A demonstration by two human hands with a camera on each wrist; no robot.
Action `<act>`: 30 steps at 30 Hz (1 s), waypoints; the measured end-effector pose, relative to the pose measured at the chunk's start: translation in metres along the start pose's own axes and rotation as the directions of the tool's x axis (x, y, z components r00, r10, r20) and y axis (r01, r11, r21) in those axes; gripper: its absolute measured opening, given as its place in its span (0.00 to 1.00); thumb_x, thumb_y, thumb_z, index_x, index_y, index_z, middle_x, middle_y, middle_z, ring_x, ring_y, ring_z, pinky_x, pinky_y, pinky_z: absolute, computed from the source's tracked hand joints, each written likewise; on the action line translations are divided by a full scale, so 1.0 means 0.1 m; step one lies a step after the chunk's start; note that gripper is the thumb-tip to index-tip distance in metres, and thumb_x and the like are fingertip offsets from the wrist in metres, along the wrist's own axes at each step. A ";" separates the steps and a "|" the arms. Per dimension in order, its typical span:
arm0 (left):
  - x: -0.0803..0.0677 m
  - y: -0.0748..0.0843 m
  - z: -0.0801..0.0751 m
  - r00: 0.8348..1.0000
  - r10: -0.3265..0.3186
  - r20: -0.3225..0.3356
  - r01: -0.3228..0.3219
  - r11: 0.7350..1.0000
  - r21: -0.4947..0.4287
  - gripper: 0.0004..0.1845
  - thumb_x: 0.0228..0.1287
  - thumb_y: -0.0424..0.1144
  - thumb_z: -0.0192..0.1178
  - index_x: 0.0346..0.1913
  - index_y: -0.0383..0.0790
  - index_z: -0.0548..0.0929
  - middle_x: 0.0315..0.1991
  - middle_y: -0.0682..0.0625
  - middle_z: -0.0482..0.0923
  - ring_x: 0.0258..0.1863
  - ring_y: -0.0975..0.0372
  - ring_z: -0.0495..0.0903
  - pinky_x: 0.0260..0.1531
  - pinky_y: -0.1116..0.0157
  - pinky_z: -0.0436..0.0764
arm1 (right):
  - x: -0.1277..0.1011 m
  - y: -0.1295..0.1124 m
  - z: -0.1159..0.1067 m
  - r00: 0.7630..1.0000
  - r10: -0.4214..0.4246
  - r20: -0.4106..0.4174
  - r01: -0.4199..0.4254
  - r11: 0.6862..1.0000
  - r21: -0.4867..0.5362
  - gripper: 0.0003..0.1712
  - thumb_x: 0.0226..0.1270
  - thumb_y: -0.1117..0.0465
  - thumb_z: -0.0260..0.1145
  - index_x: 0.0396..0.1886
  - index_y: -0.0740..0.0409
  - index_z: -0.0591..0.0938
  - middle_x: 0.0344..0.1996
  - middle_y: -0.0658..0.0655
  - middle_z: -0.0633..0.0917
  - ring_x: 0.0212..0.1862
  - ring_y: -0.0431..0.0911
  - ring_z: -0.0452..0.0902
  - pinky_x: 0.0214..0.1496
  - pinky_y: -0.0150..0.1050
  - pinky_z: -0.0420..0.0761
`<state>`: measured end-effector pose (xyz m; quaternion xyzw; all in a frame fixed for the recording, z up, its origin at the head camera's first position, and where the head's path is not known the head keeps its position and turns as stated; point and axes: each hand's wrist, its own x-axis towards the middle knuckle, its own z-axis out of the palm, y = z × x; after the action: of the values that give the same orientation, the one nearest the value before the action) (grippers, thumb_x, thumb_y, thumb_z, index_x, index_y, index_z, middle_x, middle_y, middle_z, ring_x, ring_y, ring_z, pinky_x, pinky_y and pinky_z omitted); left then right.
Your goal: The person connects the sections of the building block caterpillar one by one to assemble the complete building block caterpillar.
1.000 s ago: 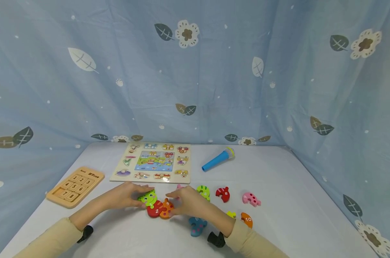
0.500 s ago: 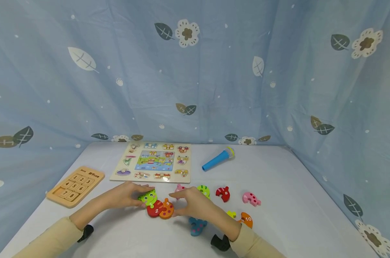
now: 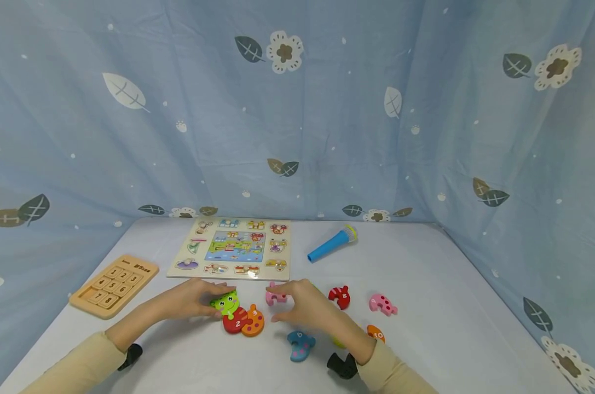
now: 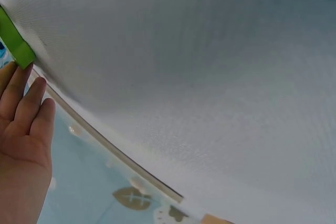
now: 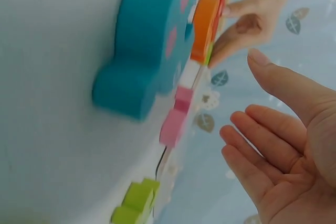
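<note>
My left hand (image 3: 198, 298) pinches the edges of a green smiling animal-head puzzle piece (image 3: 226, 302) between thumb and fingers; its fingertips meet the piece's edge (image 4: 17, 43) in the left wrist view. Joined to the head are a red piece marked 2 (image 3: 234, 324) and an orange spotted piece marked 3 (image 3: 254, 323). My right hand (image 3: 307, 307) is just right of the orange piece, thumb and fingers spread with nothing between them (image 5: 278, 161). A pink piece (image 3: 276, 297) lies behind its fingertips, and a blue spotted piece (image 3: 301, 347) lies in front of it.
Right of the right hand lie a red striped piece (image 3: 340, 297), a pink spotted piece (image 3: 382, 304) and an orange piece marked 10 (image 3: 375, 332). Behind are a picture peg puzzle board (image 3: 235, 245) and a blue toy microphone (image 3: 331, 245). A wooden number tray (image 3: 115, 285) lies left.
My right hand has let go of the orange piece marked 3 and moved right, uncovering the pink piece and the blue piece. The left hand has stayed on the green head.
</note>
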<state>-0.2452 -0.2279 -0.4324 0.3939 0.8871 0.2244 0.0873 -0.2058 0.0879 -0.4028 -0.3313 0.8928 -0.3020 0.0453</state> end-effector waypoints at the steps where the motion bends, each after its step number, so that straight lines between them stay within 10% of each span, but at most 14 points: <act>1: 0.00 0.00 0.00 1.000 0.001 0.001 -0.001 1.000 -0.001 0.34 0.57 0.55 0.66 0.64 0.40 0.76 0.61 0.42 0.74 0.61 0.49 0.73 0.59 0.49 0.72 | 0.01 0.02 -0.02 1.000 0.001 0.002 -0.001 1.000 -0.005 0.32 0.53 0.56 0.77 0.59 0.56 0.80 0.55 0.48 0.82 0.60 0.43 0.75 0.57 0.34 0.77; 13: -0.01 -0.01 0.02 1.000 -0.010 -0.003 0.010 1.000 -0.025 0.35 0.56 0.57 0.66 0.64 0.41 0.76 0.61 0.42 0.74 0.61 0.48 0.73 0.59 0.50 0.72 | 0.14 0.17 -0.19 0.996 0.068 0.066 -0.063 0.995 -0.072 0.30 0.55 0.59 0.76 0.59 0.54 0.81 0.57 0.52 0.81 0.58 0.47 0.76 0.42 0.29 0.82; 30: -0.01 -0.02 0.03 1.000 -0.019 -0.002 0.019 0.999 -0.042 0.34 0.57 0.56 0.65 0.64 0.43 0.76 0.62 0.42 0.73 0.61 0.48 0.72 0.59 0.50 0.72 | 0.36 0.34 -0.18 0.974 0.036 0.225 -0.001 0.988 -0.154 0.31 0.52 0.60 0.78 0.59 0.50 0.81 0.54 0.47 0.83 0.57 0.39 0.76 0.50 0.27 0.79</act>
<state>-0.2447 -0.2290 -0.4356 0.3831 0.8861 0.2424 0.0965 -0.2576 0.0950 -0.4033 -0.3578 0.9052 -0.1924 0.1245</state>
